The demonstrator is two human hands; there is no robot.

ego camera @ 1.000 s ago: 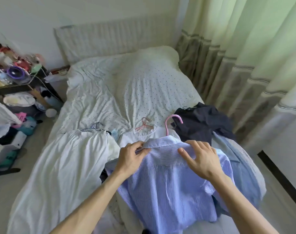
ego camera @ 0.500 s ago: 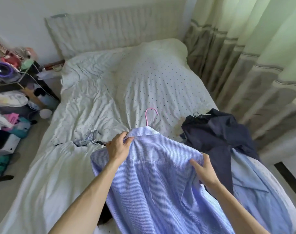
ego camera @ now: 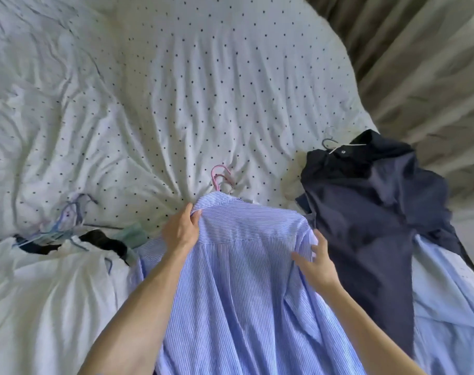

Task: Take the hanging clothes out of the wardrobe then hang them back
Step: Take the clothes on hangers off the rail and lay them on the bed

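Note:
A blue-and-white striped shirt (ego camera: pixel 244 280) lies back-up on the bed, on a pink hanger (ego camera: pixel 219 176) whose hook sticks out past the collar. My left hand (ego camera: pixel 180 230) pinches the collar at its left end. My right hand (ego camera: pixel 315 262) touches the shirt's right shoulder with spread fingers. A dark navy shirt (ego camera: pixel 365 209) on a thin wire hanger (ego camera: pixel 329 143) lies to the right. Under it is a light blue garment (ego camera: pixel 446 307). At the left lies a white garment (ego camera: pixel 49 301) with a bundle of pale hangers (ego camera: pixel 68 215).
The bed is covered by a crumpled white dotted duvet (ego camera: pixel 176 90). Grey-beige curtains (ego camera: pixel 419 63) hang at the right, close to the bed's edge. A black garment (ego camera: pixel 103 240) and a pale green piece (ego camera: pixel 130 232) peek out between the white garment and the striped shirt.
The view has dropped and closed in on the bed. The striped shirt now lies lower and flatter. My right hand has loosened from gripping the shoulder to touching it with spread fingers.

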